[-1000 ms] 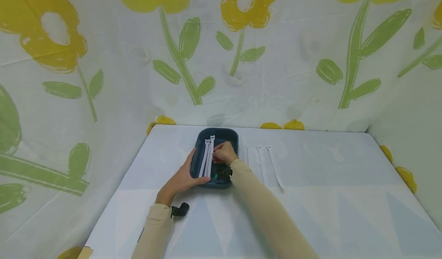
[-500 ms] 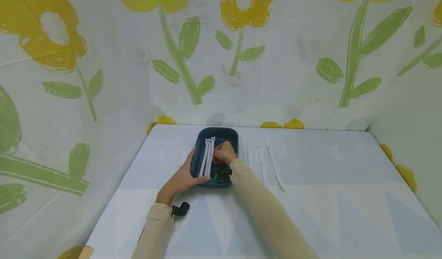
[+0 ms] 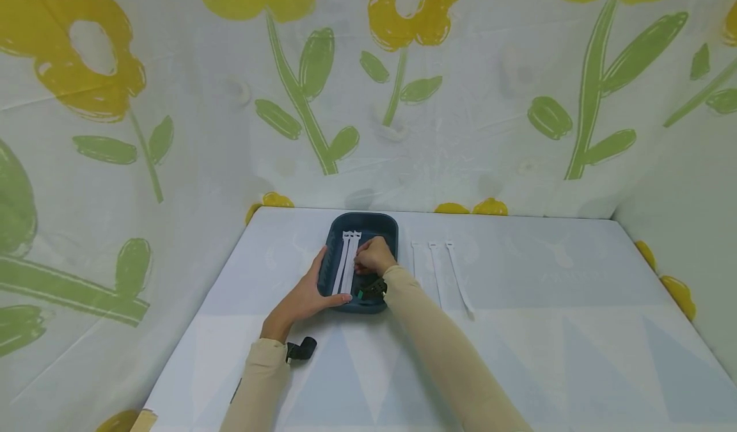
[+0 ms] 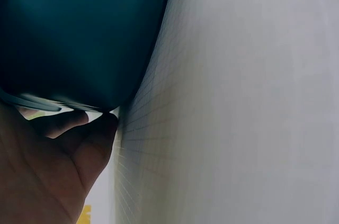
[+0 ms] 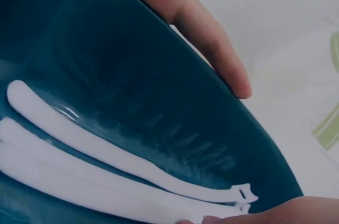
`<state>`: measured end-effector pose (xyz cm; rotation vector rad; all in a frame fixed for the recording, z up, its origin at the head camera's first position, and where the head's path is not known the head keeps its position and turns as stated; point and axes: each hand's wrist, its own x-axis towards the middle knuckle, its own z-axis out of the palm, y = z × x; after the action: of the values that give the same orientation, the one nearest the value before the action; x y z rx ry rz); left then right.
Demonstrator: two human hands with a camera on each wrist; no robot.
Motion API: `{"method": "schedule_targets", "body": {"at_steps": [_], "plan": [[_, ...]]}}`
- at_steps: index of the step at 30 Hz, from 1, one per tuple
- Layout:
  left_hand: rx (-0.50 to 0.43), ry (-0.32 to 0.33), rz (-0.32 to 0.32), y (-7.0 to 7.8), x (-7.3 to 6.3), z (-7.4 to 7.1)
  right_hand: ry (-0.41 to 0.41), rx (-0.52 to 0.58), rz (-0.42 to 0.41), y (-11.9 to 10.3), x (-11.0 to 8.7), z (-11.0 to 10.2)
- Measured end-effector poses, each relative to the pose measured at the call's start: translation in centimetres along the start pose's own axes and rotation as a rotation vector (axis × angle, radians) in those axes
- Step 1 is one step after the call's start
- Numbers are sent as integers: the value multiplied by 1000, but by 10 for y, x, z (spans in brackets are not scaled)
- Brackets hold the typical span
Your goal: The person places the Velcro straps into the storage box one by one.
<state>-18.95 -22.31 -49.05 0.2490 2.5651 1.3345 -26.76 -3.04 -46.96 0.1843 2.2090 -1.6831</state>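
Note:
White hook-and-loop cable ties (image 3: 348, 265) lie lengthwise in a dark teal tray (image 3: 361, 221), slotted heads at the far end. My left hand (image 3: 306, 296) holds the tray at its near left corner, thumb over the near rim and fingers along the outer left wall. In the left wrist view, its fingertips touch the tray's outside (image 4: 69, 33). Inside the tray, my right hand (image 3: 374, 256) pinches the rightmost tie near its head. Its fingertips (image 5: 296, 211) show at the lower edge of the right wrist view, beside one separate cable tie (image 5: 90, 142).
Three more white cable ties (image 3: 435, 272) lie side by side on the pale patterned table (image 3: 547, 329), right of the tray. A flower-print curtain (image 3: 460, 131) rises behind the table. My right sleeve (image 3: 443, 349) crosses in front of the ties' near ends.
The rightmost cable tie in the tray has shifted toward me, and its head now lines up with the heads beside it. Both hands stay almost in place.

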Motion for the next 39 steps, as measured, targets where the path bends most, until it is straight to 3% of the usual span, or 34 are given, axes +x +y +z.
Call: {"method": "schedule_targets", "body": {"at_steps": [10,17,25,32,39], "plan": [[10,-1,-32,-1,1,1,-27,27,-14,0,-1,-1],[26,1,-58,-2,2,1,-76,59,-78,-6,-3,-9],[28,4,-67,-2,2,2,-117,95,-161,-27,-21,-38],[29,2,-72,0,1,2,-64,42,-222,-41,-42,-66],[32,3,-77,2,0,2,-26,23,-296,-41,-59,-92]]}}
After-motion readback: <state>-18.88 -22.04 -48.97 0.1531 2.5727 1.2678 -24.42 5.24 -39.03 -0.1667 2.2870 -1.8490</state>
